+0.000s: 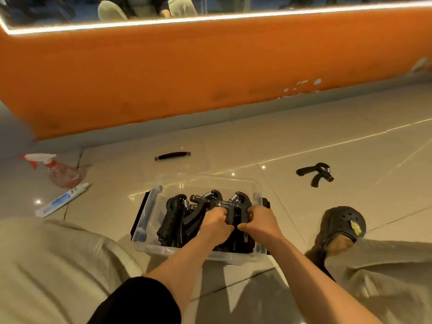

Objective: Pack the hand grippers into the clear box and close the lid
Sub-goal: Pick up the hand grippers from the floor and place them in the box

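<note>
Both hands, left (216, 222) and right (258, 222), clamp fingers on one gripper (230, 212) in the box (149, 206); crammed pile may block lid, loose gripper (314, 173) may get missed.

Glossy tiled floor (304, 136) under an orange wall (163, 66).
We see a mirror (304, 2) above the wall, edged by a bright light strip (257, 16); warm dim light, chipped paint at wall base.
</note>
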`<control>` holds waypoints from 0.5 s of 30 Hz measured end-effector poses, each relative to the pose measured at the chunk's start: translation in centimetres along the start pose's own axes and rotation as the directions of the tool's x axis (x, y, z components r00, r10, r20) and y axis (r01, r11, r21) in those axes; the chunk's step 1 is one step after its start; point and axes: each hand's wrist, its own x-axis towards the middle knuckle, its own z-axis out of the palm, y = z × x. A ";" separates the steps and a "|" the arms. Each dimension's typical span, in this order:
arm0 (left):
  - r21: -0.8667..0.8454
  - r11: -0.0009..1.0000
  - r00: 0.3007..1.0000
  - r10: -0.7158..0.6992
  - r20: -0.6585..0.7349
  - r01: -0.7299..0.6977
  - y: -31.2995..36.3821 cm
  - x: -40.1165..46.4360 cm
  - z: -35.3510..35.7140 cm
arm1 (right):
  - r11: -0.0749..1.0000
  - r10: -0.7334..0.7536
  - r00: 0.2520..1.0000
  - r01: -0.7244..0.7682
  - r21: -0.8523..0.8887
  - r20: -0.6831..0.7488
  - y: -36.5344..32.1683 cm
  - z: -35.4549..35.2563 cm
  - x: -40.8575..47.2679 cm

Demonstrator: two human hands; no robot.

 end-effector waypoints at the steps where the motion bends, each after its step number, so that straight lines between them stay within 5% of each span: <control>1: 0.034 0.999 1.000 0.004 -0.014 -0.004 -0.1 0.0 0.0 | 1.000 0.009 1.000 -0.009 -0.015 -0.021 0.0 0.4 -0.1; 6: 0.152 0.967 0.978 0.200 0.057 -0.207 -0.7 0.3 0.6 | 0.998 0.004 0.997 -0.009 -0.062 -0.079 0.3 1.7 -1.0; 11: 0.164 0.969 0.981 0.168 0.098 -0.182 -1.3 0.5 1.2 | 0.900 -0.270 0.944 0.178 -0.398 -0.188 1.3 1.6 -2.2; 15: 0.130 0.973 0.981 0.188 0.047 -0.192 -1.7 0.6 1.8 | 0.925 -0.247 0.948 0.168 -0.341 -0.201 2.1 0.5 -2.2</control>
